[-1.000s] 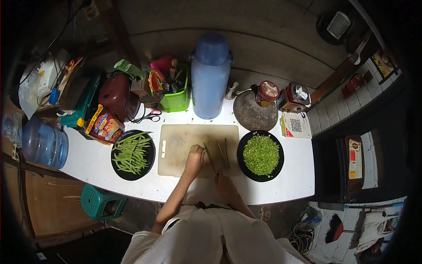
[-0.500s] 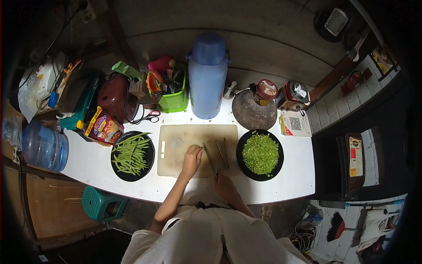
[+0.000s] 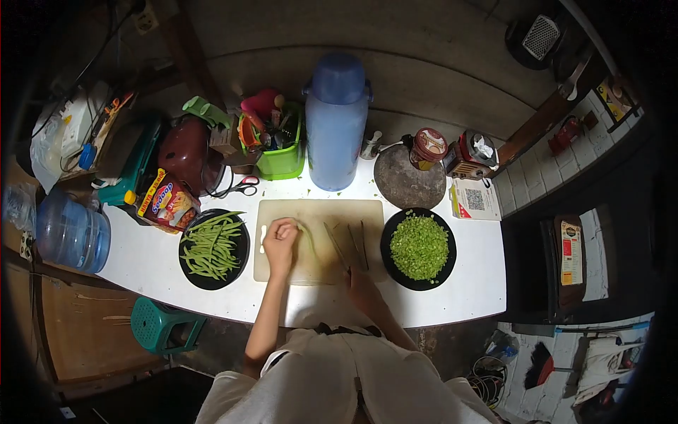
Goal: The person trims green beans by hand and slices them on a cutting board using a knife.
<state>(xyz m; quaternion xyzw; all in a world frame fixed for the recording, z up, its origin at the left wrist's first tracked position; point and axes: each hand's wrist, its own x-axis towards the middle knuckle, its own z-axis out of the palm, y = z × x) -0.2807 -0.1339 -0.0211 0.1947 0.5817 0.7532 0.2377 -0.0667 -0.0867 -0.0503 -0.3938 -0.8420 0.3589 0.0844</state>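
Observation:
A light cutting board [image 3: 325, 209] lies on the white table in front of me. Over its left half, my left hand [image 3: 280, 237] has its fingers closed on the end of a green bean [image 3: 309, 239]. My right hand [image 3: 360, 286] grips a knife [image 3: 335, 241] at the board's front edge, the blade pointing away from me over the board. Two thin dark lines, which I cannot make out clearly, show right of the blade. Left of the board, a black plate [image 3: 241, 260] holds whole green beans [image 3: 210, 246]; a second black plate [image 3: 450, 270] at the right bears chopped green beans [image 3: 418, 247].
Behind the board stands a tall blue flask [image 3: 335, 134], with a green basket [image 3: 282, 162] of utensils beside it. Scissors [image 3: 247, 185] and a noodle packet [image 3: 169, 203] lie at the left. A round dark stone slab [image 3: 406, 178] is at the back right.
My left hand has moved left and away from the knife, and a green bean now shows trailing from its fingers. My right hand with the knife has barely shifted.

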